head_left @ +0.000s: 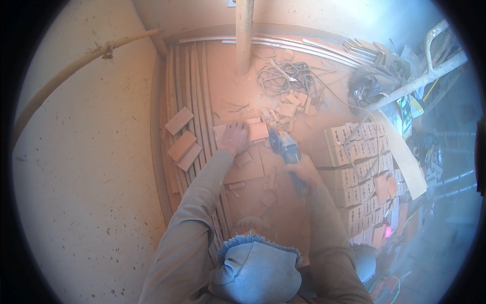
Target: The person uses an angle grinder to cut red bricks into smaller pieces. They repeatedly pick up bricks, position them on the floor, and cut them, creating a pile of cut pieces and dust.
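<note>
One pale, speckled wall rises on my left, and one dusty orange floor spreads in front of me. On my right stands one stack of cardboard tile boxes, at least three tiers high. At least five long wooden laths lie side by side on the floor to my left; past my work stands one wooden post. One pale flat strip leans by the boxes, and one dark plastic bag sits beyond them. One tangled cable lies in loops on the floor, too knotted for me to count its turns.

I have two hands at work. My right hand is wrapped firmly around one angle grinder, whose single disc is at the right end of one orange tile; haze keeps me from telling whether they touch. My left hand rests palm down at that tile's left, fingers over the work; I cannot tell how far they are curled. Three loose tile pieces lie across the laths. Beyond the grinder are heaped tile offcuts, more than five, overlapping too much for an exact count.
</note>
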Tool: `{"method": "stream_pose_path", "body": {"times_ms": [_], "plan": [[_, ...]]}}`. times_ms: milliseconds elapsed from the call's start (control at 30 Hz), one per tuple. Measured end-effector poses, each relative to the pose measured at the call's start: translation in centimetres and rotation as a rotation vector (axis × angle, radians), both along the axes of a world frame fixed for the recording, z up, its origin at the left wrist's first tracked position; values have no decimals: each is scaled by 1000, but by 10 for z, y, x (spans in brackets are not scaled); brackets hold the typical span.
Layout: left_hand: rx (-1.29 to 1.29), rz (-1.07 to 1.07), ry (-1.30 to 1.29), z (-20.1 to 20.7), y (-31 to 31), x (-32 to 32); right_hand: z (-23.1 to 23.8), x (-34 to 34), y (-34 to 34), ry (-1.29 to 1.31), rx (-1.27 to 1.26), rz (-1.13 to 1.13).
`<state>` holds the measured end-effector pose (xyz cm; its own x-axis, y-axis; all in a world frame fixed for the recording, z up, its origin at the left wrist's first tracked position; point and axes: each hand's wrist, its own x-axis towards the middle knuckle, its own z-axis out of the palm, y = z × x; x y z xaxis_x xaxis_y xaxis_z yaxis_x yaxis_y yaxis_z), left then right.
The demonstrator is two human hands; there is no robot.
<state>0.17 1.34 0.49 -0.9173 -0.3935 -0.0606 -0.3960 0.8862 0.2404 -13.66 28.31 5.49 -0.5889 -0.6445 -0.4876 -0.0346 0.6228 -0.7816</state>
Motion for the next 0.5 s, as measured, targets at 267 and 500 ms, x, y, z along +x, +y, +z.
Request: {"method": "stream_pose_path", "body": {"times_ms": [267,500], "plan": [[-16,-4,2,2,2,-1,-8,-24,-29,43,32,25],[-24,0,26,-1,2,2,14,-32,-55,12,109,43]]}}
